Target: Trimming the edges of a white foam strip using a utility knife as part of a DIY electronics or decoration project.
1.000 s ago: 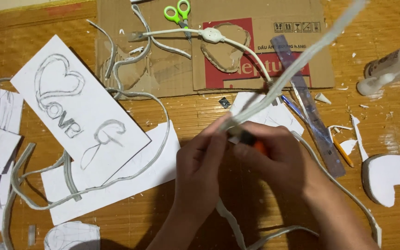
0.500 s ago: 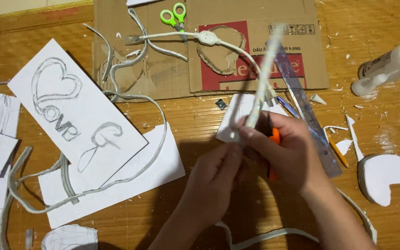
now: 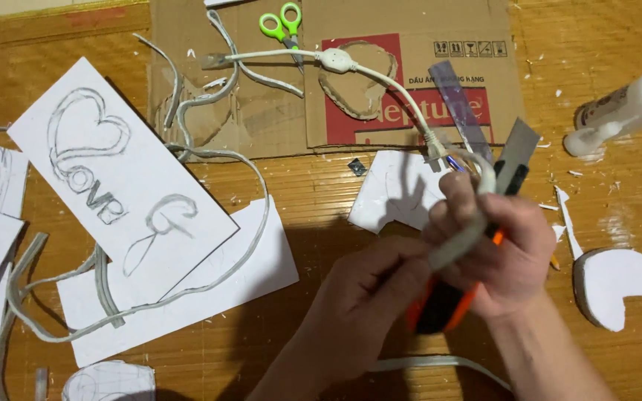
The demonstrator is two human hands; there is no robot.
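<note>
Wooden desk (image 3: pixel 321 193) carries flattened cardboard (image 3: pixel 276 111) and a sketched sheet (image 3: pixel 120 186). Since a second ago the white tubing (image 3: pixel 477 215) has bent short; the right hand (image 3: pixel 503 256) clamps it with an orange knife (image 3: pixel 447 304), left hand (image 3: pixel 362 297) pinching its end.

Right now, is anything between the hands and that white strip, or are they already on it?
Nothing visible is in the way. The right hand holds the white strip together with an orange-and-black knife, blade up. The left hand pinches the strip's lower part.
</note>
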